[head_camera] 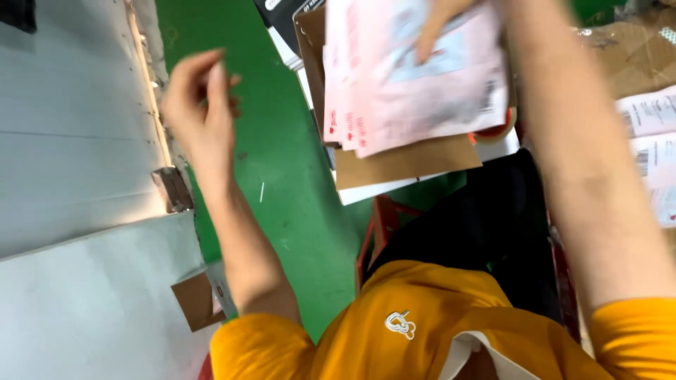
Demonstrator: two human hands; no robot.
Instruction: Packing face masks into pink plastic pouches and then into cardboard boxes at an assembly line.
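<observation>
Right hand point(440, 24) is pressing fingers down on the pink mailer stack point(415, 84), steadying it on cardboard sheets point(405, 163) over the green floor point(282, 176). Left hand point(201, 98) is hovering beside it holding nothing, fingers loosely curled together.

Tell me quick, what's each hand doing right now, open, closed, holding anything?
Left hand: raised over the green floor, fingers loosely curled, holding nothing visible.
Right hand: resting on the pink mailer packets; blurred, so the grip cannot be told.

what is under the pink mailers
A brown cardboard sheet lies under the pink mailers, with a white sheet below it. The right hand rests on top; whatever lies deeper is covered.
</observation>
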